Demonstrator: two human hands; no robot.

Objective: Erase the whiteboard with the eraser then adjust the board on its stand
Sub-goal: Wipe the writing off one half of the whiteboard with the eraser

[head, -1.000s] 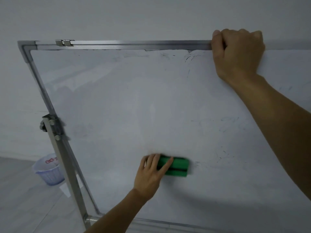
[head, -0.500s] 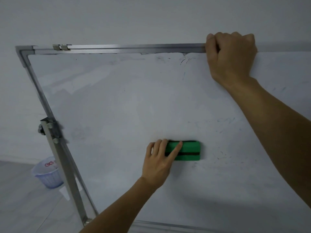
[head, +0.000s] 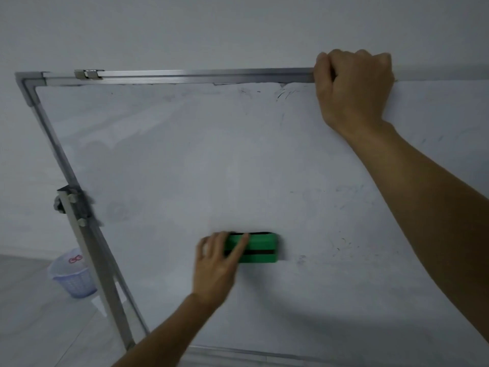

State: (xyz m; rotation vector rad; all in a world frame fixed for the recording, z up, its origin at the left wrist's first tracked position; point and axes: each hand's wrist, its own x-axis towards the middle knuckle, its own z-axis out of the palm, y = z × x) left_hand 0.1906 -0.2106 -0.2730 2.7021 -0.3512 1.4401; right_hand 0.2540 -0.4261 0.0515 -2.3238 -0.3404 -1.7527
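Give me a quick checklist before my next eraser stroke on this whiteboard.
1. Left hand holds the green block eraser: ok.
2. Eraser lies flat on the white board surface: ok.
3. Right hand grips the silver metal top rail, steadying the board: ok.
4. Board wiped clean: not ok; dark strokes under the top rail, faint specks right of the eraser.
5. Grey stand clamp on the left edge tight: cannot tell.

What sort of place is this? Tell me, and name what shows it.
Probably a plain indoor room, perhaps an office or classroom: a whiteboard on a metal stand, a bare pale wall behind it, and a plastic waste basket on the grey floor.
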